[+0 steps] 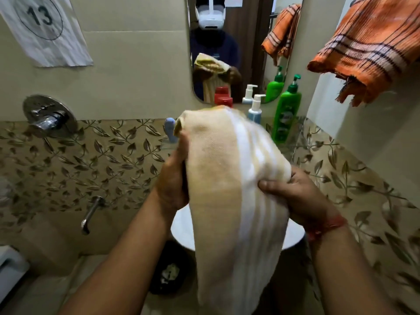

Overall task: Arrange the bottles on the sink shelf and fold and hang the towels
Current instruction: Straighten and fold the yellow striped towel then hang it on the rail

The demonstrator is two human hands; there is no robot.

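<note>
A cream towel with white stripes (229,178) hangs doubled over in front of me, above the white sink (181,233). My left hand (172,180) grips its left edge and my right hand (293,194) pinches its right edge with thumb on top. Behind the towel, on the glass sink shelf (168,145), stand a green pump bottle (286,112), a light blue pump bottle (255,110), a red-capped bottle (223,98) and a small pale blue bottle (170,130). An orange striped towel (372,48) hangs at the upper right.
A mirror (241,42) hangs on the wall above the shelf. A chrome shower mixer (46,114) and a spout (92,212) stick out of the left wall. A black bin (169,269) stands on the floor under the sink.
</note>
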